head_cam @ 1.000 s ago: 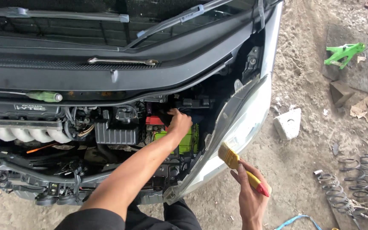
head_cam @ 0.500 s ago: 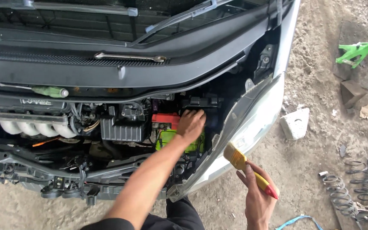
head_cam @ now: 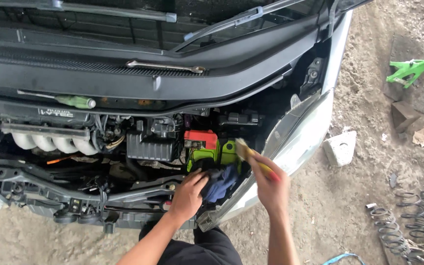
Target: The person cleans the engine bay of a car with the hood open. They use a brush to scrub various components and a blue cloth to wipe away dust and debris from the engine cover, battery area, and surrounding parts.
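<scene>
I look down into the open engine bay of a car. A bright green battery (head_cam: 212,153) with a red terminal cover (head_cam: 200,138) sits near the bay's right side. My left hand (head_cam: 188,195) grips a dark blue cloth (head_cam: 222,182) against the battery's front edge. My right hand (head_cam: 269,184) holds a paintbrush (head_cam: 251,154) with a red and yellow handle, its pale bristles on the battery's top right corner.
A spanner (head_cam: 165,66) lies on the black cowl below the wipers, and a green-handled screwdriver (head_cam: 74,101) rests lower left. The headlight (head_cam: 300,140) borders the battery on the right. On the dirt lie a white block (head_cam: 340,147), coil springs (head_cam: 398,225) and a green stand (head_cam: 410,69).
My left hand drew back from the battery top to its front edge, now on the blue cloth. My right hand brought the brush from outside the headlight onto the battery.
</scene>
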